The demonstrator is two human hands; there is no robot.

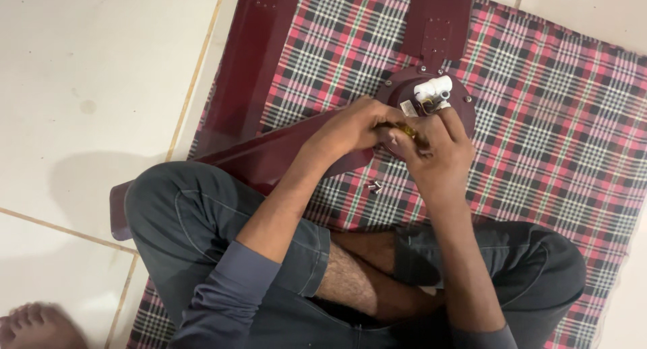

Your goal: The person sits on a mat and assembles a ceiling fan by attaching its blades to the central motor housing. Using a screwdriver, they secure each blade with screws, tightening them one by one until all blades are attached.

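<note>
— While the person sat cross-legged on the checked cloth [559, 153], what did the fingers hold?

— Both hands met at the near rim of the maroon ceiling-fan motor housing [465, 103]. The left hand [347, 130] was clenched, its fingertips pinching a small yellowish tool or part [406, 129]; which, I could not tell. The right hand [438, 150] curled around the same piece.

— How far along did the work look?

— Judging by the two loose screws [375, 186] lying just below the fingers, some fasteners were out. Three blades [249, 59] remained attached beyond the fingers, white wiring connector [433, 88] exposed.
</note>
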